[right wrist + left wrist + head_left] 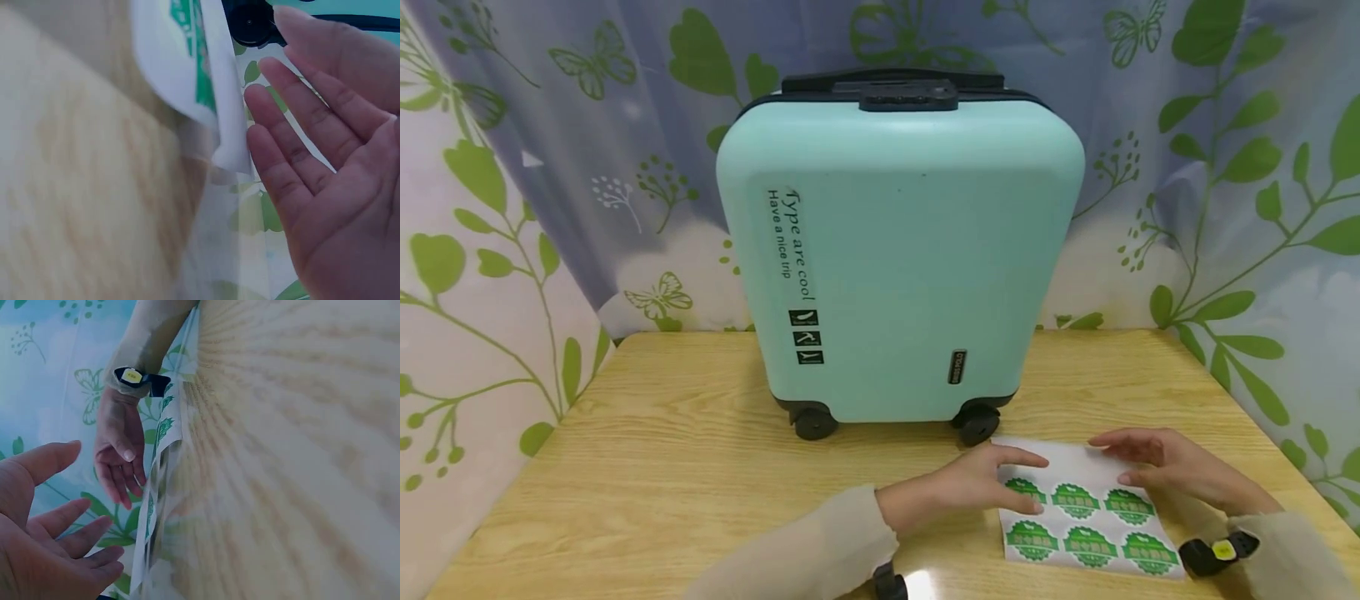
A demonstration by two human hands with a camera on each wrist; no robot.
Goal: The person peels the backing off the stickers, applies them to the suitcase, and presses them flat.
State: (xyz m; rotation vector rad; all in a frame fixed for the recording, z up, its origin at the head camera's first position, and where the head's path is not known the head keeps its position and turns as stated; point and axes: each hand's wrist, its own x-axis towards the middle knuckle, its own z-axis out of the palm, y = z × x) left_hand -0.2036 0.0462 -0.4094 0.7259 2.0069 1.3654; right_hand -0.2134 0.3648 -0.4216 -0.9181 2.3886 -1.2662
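A white sheet (1078,465) of round green stickers (1090,546) lies on the table at the lower right in the head view. My left hand (972,483) is over the sheet's left edge, thumb and fingers spread apart and nothing gripped. At the upper right side of the sheet is my right hand (1183,471), its fingers loosely bent and holding nothing. Both wrist views show spread fingers close to the sheet. In the right wrist view, the sheet's edge (231,137) looks curled beside the fingertips; whether they touch it I cannot tell.
A mint-green suitcase (910,267) stands upright on its black wheels behind the hands. The wooden table (647,467) reaches back to a curtain (625,150) printed with leaves and butterflies. Dark bands (1217,552) with small devices are on both wrists.
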